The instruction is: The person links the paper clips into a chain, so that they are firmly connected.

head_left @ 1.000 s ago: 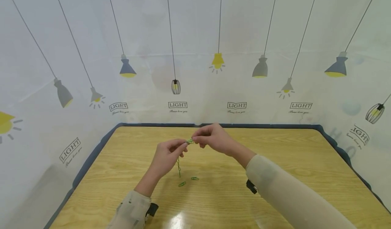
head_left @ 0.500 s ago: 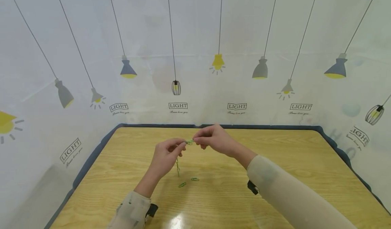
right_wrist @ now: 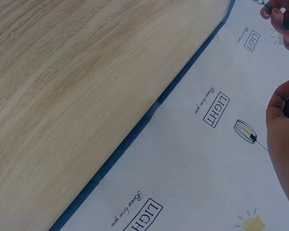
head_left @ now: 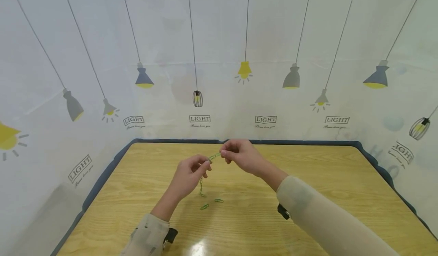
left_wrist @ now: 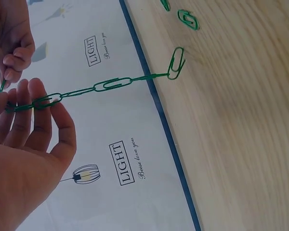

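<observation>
A chain of green paper clips (left_wrist: 113,84) runs through the fingers of my left hand (head_left: 186,177), which pinches it near its upper end. Below that hand the chain hangs down, and its lowest clip (left_wrist: 176,63) slants sideways at the tabletop; whether it touches is hard to tell. My right hand (head_left: 243,157) pinches the other end of a short taut stretch of clips (head_left: 215,156) between both hands. In the right wrist view my right hand's fingertips are mostly cut off. Two loose green paper clips, a left one (head_left: 204,207) and a right one (head_left: 219,200), lie on the table.
The wooden table (head_left: 308,203) has a dark blue edging (head_left: 291,141) along its back and sides. Behind it hangs a white sheet (head_left: 219,32) printed with lamps. Each sleeve has a black strap device at the wrist.
My right hand has drawn slightly right and up from my left, so more of the clips show between them. The hanging chain's bottom clip now slants sideways. Both loose clips stay put.
</observation>
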`<state>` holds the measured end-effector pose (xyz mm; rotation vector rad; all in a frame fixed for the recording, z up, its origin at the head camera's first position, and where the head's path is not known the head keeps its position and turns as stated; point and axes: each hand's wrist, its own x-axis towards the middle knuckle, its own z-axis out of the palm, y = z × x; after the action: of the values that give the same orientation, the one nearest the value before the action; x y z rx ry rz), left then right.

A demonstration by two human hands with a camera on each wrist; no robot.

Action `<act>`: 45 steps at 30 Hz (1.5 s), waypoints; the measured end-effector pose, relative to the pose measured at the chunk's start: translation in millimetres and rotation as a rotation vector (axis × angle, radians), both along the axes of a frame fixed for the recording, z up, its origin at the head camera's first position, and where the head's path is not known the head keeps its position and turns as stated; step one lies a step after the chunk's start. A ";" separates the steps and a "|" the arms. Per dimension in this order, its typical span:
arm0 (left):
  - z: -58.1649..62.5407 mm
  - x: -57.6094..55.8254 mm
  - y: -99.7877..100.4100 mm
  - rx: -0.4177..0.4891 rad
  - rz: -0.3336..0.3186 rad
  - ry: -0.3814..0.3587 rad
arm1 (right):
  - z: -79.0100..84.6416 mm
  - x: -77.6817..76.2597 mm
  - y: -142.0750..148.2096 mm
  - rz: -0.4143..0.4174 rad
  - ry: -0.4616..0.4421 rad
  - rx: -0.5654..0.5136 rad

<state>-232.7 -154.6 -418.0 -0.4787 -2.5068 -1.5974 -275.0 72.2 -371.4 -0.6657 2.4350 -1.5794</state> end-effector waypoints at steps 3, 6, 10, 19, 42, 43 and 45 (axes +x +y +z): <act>-0.3 -0.1 0.7 -0.010 -0.021 -0.021 | -0.9 0.6 -2.2 -0.017 0.002 -0.026; 0.0 -1.1 1.3 -0.012 -0.027 -0.021 | -0.8 2.0 -3.2 -0.027 -0.001 -0.036; 1.3 -2.5 2.1 -0.004 -0.031 -0.018 | 0.5 3.7 -4.6 -0.026 -0.008 -0.042; 7.3 -3.9 3.8 0.025 -0.036 -0.006 | -0.1 4.4 -9.7 -0.008 -0.017 -0.070; 9.5 -4.1 -0.8 -0.012 -0.001 0.054 | -3.1 3.5 -12.7 0.029 -0.003 -0.047; 9.5 -4.0 -0.7 -0.012 0.000 0.053 | -3.3 3.5 -12.3 0.030 -0.001 -0.047; 9.6 -3.9 -0.7 -0.015 0.003 0.052 | -3.6 3.7 -11.5 0.030 -0.003 -0.047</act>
<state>-236.5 -155.3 -408.5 -0.5108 -2.4820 -1.5458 -271.3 60.7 -375.0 -0.7039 2.3814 -1.6300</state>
